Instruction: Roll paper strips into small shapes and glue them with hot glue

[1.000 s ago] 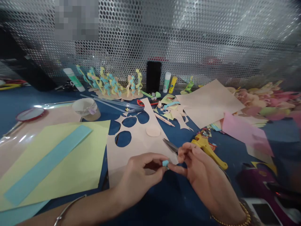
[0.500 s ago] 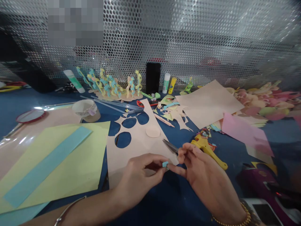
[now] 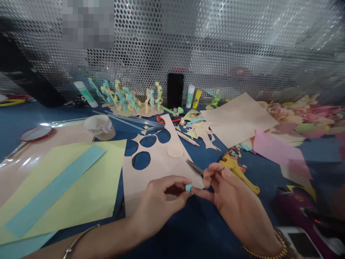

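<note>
My left hand [image 3: 164, 201] pinches a tiny piece of light blue paper [image 3: 188, 187] between thumb and fingertips. From the right, an outstretched digit of my right hand [image 3: 231, 201] meets that piece; its other fingers are loosely bent above, apart from it. Dark scissor blades [image 3: 195, 168] show just beyond the right fingers, their handles hidden by the hand. Under and past my hands lies a pale pink sheet [image 3: 159, 180] with several round holes cut out, and a loose pale paper disc [image 3: 175, 151] rests on it.
Yellow paper [image 3: 107, 187] with a blue strip [image 3: 56, 190] lies left, near a tape roll [image 3: 99, 126]. Paper spirals [image 3: 125, 99], a phone [image 3: 175, 90] and glue sticks [image 3: 191, 96] line the back. At right are a yellow-handled tool [image 3: 239, 174], pink paper [image 3: 281, 153] and a purple glue gun [image 3: 299, 212].
The blue paper piece has turned slightly between my left fingertips. Both hands otherwise keep nearly the same place, and the view has shifted a little.
</note>
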`<control>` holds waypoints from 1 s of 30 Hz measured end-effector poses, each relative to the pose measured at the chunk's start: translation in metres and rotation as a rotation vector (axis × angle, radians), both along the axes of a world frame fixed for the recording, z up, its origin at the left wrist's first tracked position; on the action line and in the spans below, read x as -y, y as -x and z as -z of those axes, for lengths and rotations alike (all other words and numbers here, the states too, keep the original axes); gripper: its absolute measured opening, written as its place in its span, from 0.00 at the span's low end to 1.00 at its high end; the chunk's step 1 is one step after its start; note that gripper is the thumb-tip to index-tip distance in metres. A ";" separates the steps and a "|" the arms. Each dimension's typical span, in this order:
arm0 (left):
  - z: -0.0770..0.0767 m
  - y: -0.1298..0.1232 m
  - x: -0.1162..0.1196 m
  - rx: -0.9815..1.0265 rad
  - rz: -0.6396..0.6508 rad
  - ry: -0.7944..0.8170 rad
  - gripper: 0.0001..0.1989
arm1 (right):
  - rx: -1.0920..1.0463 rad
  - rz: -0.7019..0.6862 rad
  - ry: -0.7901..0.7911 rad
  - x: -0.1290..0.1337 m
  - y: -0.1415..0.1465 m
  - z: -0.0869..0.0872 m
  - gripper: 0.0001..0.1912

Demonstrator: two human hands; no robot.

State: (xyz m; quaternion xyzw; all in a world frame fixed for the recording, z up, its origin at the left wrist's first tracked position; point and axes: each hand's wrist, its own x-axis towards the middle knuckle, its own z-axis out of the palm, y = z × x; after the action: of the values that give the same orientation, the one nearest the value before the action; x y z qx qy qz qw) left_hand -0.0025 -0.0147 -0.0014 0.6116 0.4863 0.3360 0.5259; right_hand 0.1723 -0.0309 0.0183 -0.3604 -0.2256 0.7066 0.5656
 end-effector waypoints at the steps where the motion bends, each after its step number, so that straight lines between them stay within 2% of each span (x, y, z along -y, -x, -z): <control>1: 0.000 0.000 0.000 -0.004 -0.003 -0.016 0.07 | 0.012 -0.005 -0.019 0.000 0.000 -0.001 0.08; 6: 0.001 0.002 0.000 -0.016 0.004 -0.030 0.08 | 0.078 -0.037 -0.112 0.002 -0.001 -0.002 0.08; 11: 0.004 0.001 0.000 0.040 -0.012 0.046 0.08 | 0.075 -0.039 -0.069 0.000 -0.001 -0.001 0.08; 15: 0.009 0.001 -0.004 0.177 -0.026 0.162 0.10 | 0.323 0.007 -0.083 -0.002 -0.004 0.003 0.04; 18: 0.011 0.002 -0.006 0.269 -0.012 0.234 0.10 | 0.496 -0.095 -0.086 -0.002 -0.005 0.008 0.06; 22: 0.010 0.003 -0.005 0.400 0.018 0.311 0.09 | 0.519 -0.307 -0.064 -0.002 -0.002 0.013 0.09; 30: 0.002 0.001 -0.004 0.311 0.007 0.233 0.09 | 0.521 -0.287 0.005 -0.001 0.001 0.013 0.12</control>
State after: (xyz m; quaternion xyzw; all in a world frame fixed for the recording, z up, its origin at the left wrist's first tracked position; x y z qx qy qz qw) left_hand -0.0040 -0.0103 -0.0032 0.4888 0.4325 0.3660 0.6634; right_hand 0.1708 -0.0295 0.0052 -0.4955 -0.4098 0.6637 0.3821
